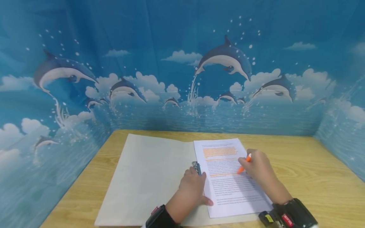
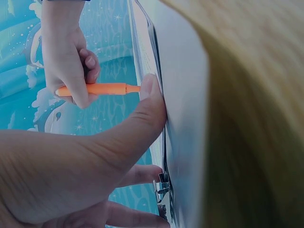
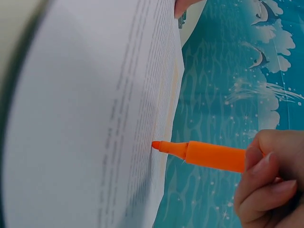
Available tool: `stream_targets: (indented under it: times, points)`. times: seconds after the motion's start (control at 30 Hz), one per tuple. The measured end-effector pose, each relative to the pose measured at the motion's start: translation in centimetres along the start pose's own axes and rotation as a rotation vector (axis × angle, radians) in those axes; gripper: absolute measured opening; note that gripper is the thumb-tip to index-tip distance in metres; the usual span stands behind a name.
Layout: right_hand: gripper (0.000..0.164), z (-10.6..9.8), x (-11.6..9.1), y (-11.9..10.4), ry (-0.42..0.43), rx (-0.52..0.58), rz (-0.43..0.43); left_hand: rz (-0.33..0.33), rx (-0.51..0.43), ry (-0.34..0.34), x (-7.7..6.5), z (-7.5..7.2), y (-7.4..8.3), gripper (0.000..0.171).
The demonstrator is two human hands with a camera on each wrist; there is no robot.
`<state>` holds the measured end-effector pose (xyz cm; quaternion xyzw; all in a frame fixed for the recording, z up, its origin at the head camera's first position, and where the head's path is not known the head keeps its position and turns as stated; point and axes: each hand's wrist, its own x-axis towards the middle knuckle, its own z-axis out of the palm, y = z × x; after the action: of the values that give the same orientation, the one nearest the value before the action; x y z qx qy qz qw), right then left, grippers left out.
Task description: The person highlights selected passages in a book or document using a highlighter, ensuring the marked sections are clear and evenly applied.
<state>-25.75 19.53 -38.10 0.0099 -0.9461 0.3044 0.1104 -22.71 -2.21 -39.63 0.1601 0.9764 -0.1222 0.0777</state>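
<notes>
Grips orange highlighter (image 3: 216,156) in right hand (image 1: 258,164), with fingers curled round the barrel, at the right side of printed sheet (image 1: 228,183). Points tip left and towards the near side, down at the page, with long axis rising from tip to white end towards the far right. Places tip at the right end of an orange line (image 1: 223,174) across the text, nearer than orange block (image 1: 219,152) at the far end. Appears to touch the paper; cannot confirm firm contact. Leaves unmarked text on the near side of the tip.

Presses left hand (image 1: 193,186) along the left edge of the sheet, with thumb (image 1: 207,200) on the near-left margin and fingers spread from it towards metal clip (image 1: 196,167), just beside that edge. Cannot tell whether merely touching the clip. Judge right hand nearer to the tip, left hand well apart.

Note open folder (image 1: 151,180) beneath the sheet, spread left across wood-grain table (image 1: 308,164), with dolphin-print backdrop (image 1: 159,47) beyond. Allow for left thumb as an obstruction at the near-left margin, for right hand partly over the right margin, and for shadow across the near text.
</notes>
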Motion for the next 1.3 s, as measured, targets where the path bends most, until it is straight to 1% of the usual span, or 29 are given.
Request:
stream_targets:
  times: [0.17, 0.4, 0.57, 0.83, 1.03, 1.2, 1.3]
  points:
    - [0.022, -0.4, 0.1, 0.4, 0.013, -0.031, 0.000, -0.001, 0.023, -0.006, 0.0, -0.1, 0.0, 0.107]
    - [0.018, -1.0, 0.2, 0.9, 0.034, -0.066, -0.002, -0.010, 0.004, -0.008, 0.1, -0.2, 0.1, 0.106]
    - [0.021, -1.2, 0.3, 1.1, 0.061, -0.100, -0.026, -0.016, -0.009, -0.014, 0.2, -0.2, 0.1, 0.106]
    - [0.028, -1.4, 0.3, 1.2, 0.068, -0.137, -0.015, -0.005, -0.009, -0.010, 0.1, -0.4, 0.1, 0.104]
    - [0.029, -1.4, 0.5, 1.3, 0.062, -0.148, -0.007, -0.012, -0.030, -0.020, 0.1, -0.6, 0.1, 0.103]
    - [0.028, -1.4, 0.4, 1.1, 0.070, -0.170, -0.031, -0.011, -0.015, -0.025, 0.1, -0.4, 0.1, 0.104]
    - [0.026, -1.6, 0.3, 0.6, 0.082, -0.146, -0.042, -0.014, -0.025, -0.025, 0.0, -0.3, 0.1, 0.105]
